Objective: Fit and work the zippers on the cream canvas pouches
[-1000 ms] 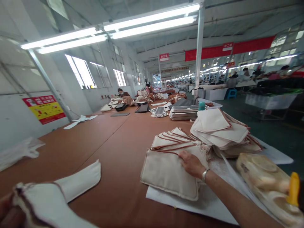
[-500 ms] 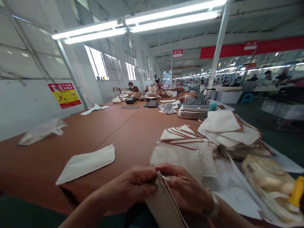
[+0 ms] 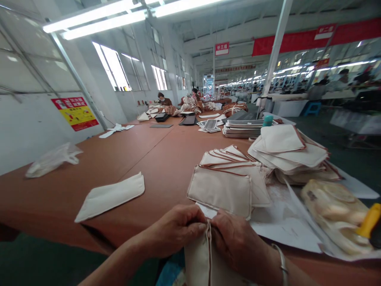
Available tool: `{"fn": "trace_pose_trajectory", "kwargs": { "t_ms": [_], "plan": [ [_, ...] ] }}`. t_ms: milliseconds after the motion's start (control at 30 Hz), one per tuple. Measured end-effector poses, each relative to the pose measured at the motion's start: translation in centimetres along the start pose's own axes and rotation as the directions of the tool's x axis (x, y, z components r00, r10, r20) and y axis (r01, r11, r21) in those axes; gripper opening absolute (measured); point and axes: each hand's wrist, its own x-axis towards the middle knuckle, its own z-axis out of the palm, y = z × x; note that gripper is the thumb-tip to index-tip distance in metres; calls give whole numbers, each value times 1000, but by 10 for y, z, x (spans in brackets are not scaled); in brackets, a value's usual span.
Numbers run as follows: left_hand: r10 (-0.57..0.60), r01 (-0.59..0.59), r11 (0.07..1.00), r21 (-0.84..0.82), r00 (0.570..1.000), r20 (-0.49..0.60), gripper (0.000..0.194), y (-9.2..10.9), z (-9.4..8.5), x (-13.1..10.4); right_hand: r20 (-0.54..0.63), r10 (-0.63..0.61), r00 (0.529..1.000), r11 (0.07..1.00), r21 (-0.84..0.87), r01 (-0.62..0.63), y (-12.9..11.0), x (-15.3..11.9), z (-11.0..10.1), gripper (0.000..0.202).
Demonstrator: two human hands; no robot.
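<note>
Just over the table's front edge, my left hand (image 3: 175,230) and my right hand (image 3: 242,240) pinch the top of a cream fabric piece (image 3: 196,258) from either side. A brown-edged seam runs down its middle between them, and its lower part hangs toward my lap, out of frame. Both hands are closed, thumbs close together at the seam. Right beyond them lies a fanned pile of cream panels (image 3: 220,188) with brown edging. A single cream panel (image 3: 111,195) rests alone on the left.
The brown table (image 3: 149,163) stretches far ahead. On the right are a stack of cream pieces (image 3: 281,139), white paper (image 3: 285,230), a bulky clear plastic package (image 3: 330,210) and a yellow handle (image 3: 368,220). A plastic bag (image 3: 55,159) sits at left. A person (image 3: 163,100) is at the far end.
The fabric piece has turned so its seam faces me more upright, and both hands have shifted slightly right. The view has tilted downward a little.
</note>
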Motion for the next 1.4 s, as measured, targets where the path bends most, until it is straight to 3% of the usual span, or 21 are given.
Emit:
{"fn": "trace_pose_trajectory", "kwargs": {
  "t_ms": [67,167,267,333,433,500,567,700,833,933,1033,1133,1233,1400],
  "plan": [
    [20,-19,993,116,1000,-5,21,7,4,0,44,-50,998,993,-100,54,2,-2,4,15],
    [54,-56,982,181,998,20,19,16,11,2,44,-31,999,996,-85,35,4,-5,10,17],
    [70,-78,992,102,994,82,15,19,16,3,15,14,1000,999,42,-15,3,-6,10,14],
    [27,-30,999,43,996,81,13,16,17,3,-8,93,996,983,160,-91,2,-6,4,12],
    [-42,46,998,-50,996,77,18,10,17,2,-28,275,961,902,354,-248,-2,-6,-11,17],
    [-48,61,991,-118,993,111,24,9,16,2,-22,308,951,869,413,-272,-5,-8,-21,18],
    [-42,65,983,-172,991,130,29,10,16,2,-26,247,969,901,375,-220,-8,-9,-28,18],
    [-43,66,969,-238,994,100,25,17,18,2,-67,113,991,985,138,-103,-14,-11,-27,21],
    [-71,85,970,-229,995,69,17,20,19,1,-67,53,996,998,-31,-56,-19,-10,-21,18],
    [-95,97,979,-182,995,18,15,19,21,0,-70,48,996,997,-55,-52,-21,-8,-16,18],
    [-109,107,983,-150,994,-8,13,18,22,-1,-47,180,982,980,97,-175,-20,-8,-12,17],
    [-108,109,979,-173,994,15,12,18,23,-3,51,311,949,900,306,-311,-16,-9,-10,16],
    [-88,95,979,-182,995,44,13,19,21,-5,146,357,923,826,412,-384,-13,-11,-14,16],
    [-71,75,989,-128,997,35,12,22,15,-6,155,356,922,806,448,-387,-15,-15,-22,14]
  ]
}}
